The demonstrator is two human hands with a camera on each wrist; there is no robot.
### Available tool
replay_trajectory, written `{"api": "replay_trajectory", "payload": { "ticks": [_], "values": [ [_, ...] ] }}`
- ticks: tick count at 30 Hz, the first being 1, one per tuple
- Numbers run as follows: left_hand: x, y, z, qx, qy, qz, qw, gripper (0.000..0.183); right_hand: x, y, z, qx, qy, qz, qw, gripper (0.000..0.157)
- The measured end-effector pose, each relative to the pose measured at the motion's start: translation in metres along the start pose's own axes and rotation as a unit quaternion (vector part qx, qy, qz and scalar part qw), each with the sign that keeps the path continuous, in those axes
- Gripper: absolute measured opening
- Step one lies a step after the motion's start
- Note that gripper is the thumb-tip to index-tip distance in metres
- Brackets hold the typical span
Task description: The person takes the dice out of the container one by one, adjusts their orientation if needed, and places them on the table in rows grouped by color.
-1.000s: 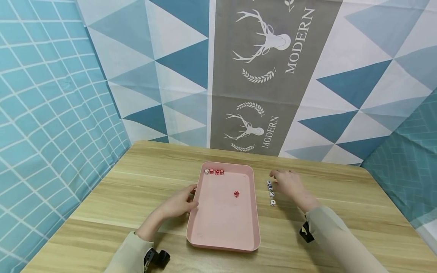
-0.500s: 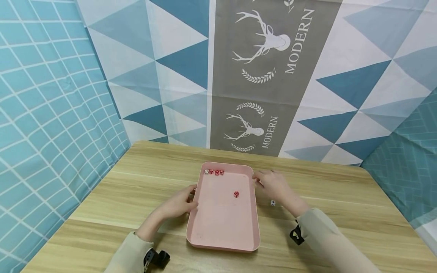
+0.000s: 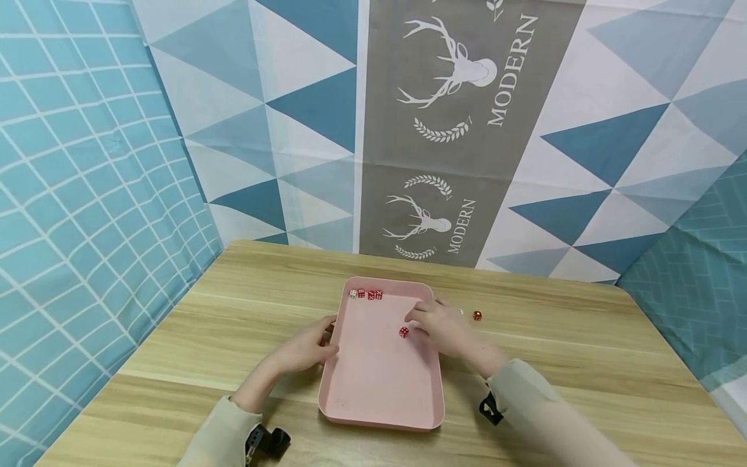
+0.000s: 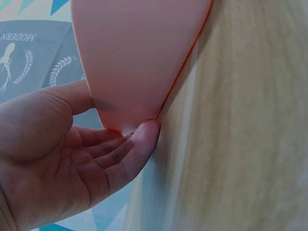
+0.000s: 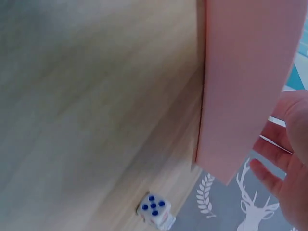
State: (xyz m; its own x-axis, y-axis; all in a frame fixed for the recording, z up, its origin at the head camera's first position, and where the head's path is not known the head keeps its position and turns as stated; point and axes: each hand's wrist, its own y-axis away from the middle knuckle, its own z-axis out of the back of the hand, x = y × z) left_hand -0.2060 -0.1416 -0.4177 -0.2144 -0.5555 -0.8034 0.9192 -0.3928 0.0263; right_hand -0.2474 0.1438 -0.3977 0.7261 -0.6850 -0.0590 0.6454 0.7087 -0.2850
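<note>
A shallow pink tray (image 3: 382,383) lies on the wooden table. My left hand (image 3: 303,349) grips its left side, thumb at the rim and fingers bent under the edge, as the left wrist view shows. Over the tray's right wall reaches my right hand (image 3: 440,327), fingers loosely bent, with nothing seen between them. Its fingertips are right by a lone red die (image 3: 404,332) on the tray floor. Along the far left end of the tray sit a white die (image 3: 353,294) and several red dice (image 3: 371,295) in a row.
Right of the tray, a red die (image 3: 477,316) lies on the table (image 3: 583,363). A white die with blue pips (image 5: 154,207) shows close by in the right wrist view, another white one behind it. A patterned cloth (image 3: 315,130) hangs behind the table.
My right hand has moved left from the dice beside the tray to over the tray's inside. A red die on the table now shows. The left hand and tray stay put.
</note>
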Motion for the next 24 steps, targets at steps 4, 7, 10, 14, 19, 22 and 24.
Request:
{"api": "replay_trajectory", "payload": {
  "ticks": [4,7,10,14,19,22,24],
  "values": [
    [0.001,0.000,0.000,0.002,0.000,0.000,1.0000,0.055,0.005,-0.002,-0.006,0.027,-0.004,-0.001,1.000,0.021],
    [0.001,-0.001,-0.001,0.002,0.000,0.001,1.0000,0.055,0.008,-0.003,-0.009,0.039,0.000,-0.002,0.999,0.022],
    [0.002,-0.001,-0.001,0.002,0.000,0.000,1.0000,0.055,0.008,-0.004,-0.011,0.046,0.002,-0.001,0.999,0.020],
    [0.001,-0.001,0.000,0.003,0.008,-0.002,1.0000,0.055,0.008,-0.005,-0.012,0.055,0.006,-0.005,0.998,0.013],
    [0.000,-0.001,0.001,0.003,0.010,0.000,0.9999,0.055,0.009,-0.007,-0.013,0.057,0.014,0.000,0.998,0.005],
    [0.000,-0.001,0.001,0.005,0.009,-0.004,0.9999,0.055,0.008,-0.006,-0.013,0.050,0.023,0.007,0.998,0.006],
    [0.001,-0.001,0.001,0.005,0.009,-0.008,0.9999,0.055,0.008,-0.006,-0.013,0.041,0.026,0.011,0.999,0.007]
  ]
}}
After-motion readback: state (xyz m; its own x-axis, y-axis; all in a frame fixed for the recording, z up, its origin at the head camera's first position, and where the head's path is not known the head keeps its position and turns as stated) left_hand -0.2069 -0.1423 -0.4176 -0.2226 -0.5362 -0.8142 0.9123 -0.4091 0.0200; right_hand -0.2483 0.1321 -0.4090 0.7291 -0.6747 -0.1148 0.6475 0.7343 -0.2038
